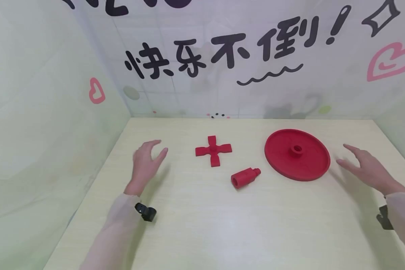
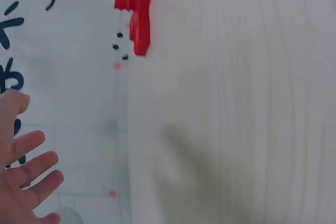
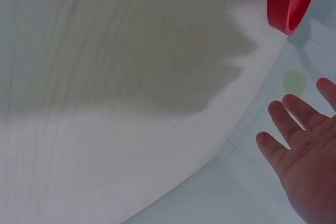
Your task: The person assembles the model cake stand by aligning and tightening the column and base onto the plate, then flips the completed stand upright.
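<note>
Well, from where I stand, the person's left hand (image 1: 145, 165) hangs over the pale table (image 1: 202, 228), thumb and fingers parted, nothing between them. To its right, well apart from it, lies a red cross (image 1: 213, 150), flat, with a short stub rising from its centre. It looks like light, stiff plastic, though the waisted arms might be its weak spots; I'd pinch the stub, or two opposite arms close to the middle. Next, a little closer in, a red cylinder (image 1: 244, 178) rests on its side, hollow end facing left, narrow knob pointing right. Rigid, I'd guess, and smooth enough to roll; thumb and fingers round the thick body should settle it. Farther right lies a red disc (image 1: 297, 163), with a raised rim and a holed collar at its centre. Probably the heaviest of the three yet easy to lift, best taken by opposite sides of the rim. Just beyond its edge the right hand (image 1: 372, 170) hovers, fingers spread, holding nothing and apparently not touching it.
</note>
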Motion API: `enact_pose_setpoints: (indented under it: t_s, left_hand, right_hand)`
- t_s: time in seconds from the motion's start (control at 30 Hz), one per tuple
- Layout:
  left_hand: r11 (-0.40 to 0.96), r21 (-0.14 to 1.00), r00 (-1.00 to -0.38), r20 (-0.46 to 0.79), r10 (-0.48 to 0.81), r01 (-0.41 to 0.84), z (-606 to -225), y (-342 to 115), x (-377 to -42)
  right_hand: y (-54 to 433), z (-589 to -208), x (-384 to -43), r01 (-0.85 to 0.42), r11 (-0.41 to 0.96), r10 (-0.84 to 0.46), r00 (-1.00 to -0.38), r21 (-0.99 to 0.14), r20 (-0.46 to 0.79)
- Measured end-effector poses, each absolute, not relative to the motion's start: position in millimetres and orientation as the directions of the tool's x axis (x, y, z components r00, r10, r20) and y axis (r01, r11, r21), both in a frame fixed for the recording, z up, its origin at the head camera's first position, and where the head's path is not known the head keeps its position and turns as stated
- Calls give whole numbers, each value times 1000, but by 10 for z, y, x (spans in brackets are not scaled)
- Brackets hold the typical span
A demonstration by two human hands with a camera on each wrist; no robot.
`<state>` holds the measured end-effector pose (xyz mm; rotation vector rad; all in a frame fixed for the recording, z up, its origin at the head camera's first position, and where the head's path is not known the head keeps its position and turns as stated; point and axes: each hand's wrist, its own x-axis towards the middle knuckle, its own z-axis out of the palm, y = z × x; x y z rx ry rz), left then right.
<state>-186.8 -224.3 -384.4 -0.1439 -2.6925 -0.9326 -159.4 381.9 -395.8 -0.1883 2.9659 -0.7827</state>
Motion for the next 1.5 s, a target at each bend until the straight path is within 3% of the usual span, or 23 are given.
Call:
enact_pose_setpoints:
  t_s: [0.13, 0.4, 0.8, 1.5]
  left_hand:
    - [665, 704, -939, 343, -8, 251, -3785, -1862, -1796]
    - [526, 827, -979, 194, 70, 201, -3832, -1136, -1688]
    - [576, 809, -971, -27, 236, 117, -3952, -513, -1666]
    - [653, 755, -876, -280, 392, 51, -4045, -311, -1609]
  right_hand:
    - [3751, -3987, -1644, -82, 851, -139, -988, -518, -72]
    - [3649, -4037, -1736, -44, 822, -148, -979, -568, -137]
    - [3626, -4138, -1792, 1, 800, -111, -982, -600, -150]
    - [3640, -4175, -1771, 29, 772, -82, -986, -635, -145]
